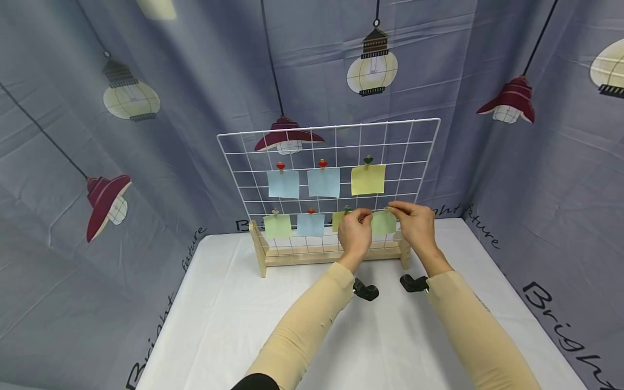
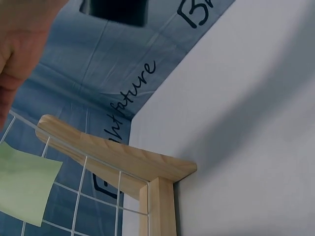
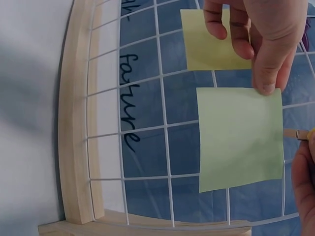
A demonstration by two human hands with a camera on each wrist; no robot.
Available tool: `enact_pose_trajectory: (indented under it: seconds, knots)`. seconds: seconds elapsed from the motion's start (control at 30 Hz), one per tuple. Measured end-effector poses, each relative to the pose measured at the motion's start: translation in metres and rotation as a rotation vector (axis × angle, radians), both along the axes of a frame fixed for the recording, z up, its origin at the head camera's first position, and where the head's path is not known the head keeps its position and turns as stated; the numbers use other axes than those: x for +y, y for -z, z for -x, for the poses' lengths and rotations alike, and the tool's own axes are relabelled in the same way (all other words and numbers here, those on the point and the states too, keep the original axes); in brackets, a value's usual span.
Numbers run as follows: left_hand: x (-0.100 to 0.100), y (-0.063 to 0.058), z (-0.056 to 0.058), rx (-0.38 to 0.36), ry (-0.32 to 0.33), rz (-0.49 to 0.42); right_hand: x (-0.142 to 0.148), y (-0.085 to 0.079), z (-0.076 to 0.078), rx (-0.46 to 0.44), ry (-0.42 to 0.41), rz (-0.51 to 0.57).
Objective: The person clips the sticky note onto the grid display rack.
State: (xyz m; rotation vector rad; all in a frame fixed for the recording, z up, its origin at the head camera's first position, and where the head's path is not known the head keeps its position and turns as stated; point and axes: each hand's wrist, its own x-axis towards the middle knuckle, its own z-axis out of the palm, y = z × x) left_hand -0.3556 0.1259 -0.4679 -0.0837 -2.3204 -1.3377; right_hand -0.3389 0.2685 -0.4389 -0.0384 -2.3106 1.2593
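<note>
A light green paper note (image 3: 240,140) lies against a white wire grid (image 1: 329,128) at the right end of its lower row. My left hand (image 1: 355,234) pinches the note's upper left corner between thumb and finger, in front of a partly hidden yellow note (image 3: 216,46). At the note's top edge, my right hand (image 1: 416,222) pinches a small wooden clothespin (image 3: 291,133) with a yellow top. In the right wrist view, only part of that hand shows at the right edge. The left wrist view catches part of my left hand (image 2: 19,54) at its upper left.
Clothespins with heart tops hold two blue notes (image 1: 283,184) and a yellow note (image 1: 368,180) in the upper row. A green note (image 1: 277,226) and a blue note (image 1: 310,225) hang below. The grid stands in a wooden base (image 1: 297,256) on a white table (image 1: 205,325), before a printed curtain.
</note>
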Motion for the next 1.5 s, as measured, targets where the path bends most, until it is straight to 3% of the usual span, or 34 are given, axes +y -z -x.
enact_pose_trajectory:
  seconds: [0.67,1.5]
  knots:
    - [0.005,0.002,0.001,0.018,-0.056,-0.015,-0.006,0.0,0.011,0.027,-0.024,-0.142]
    - [0.006,0.005,0.0,0.041,-0.061,-0.029,-0.013,-0.001,0.011,-0.018,-0.046,-0.119]
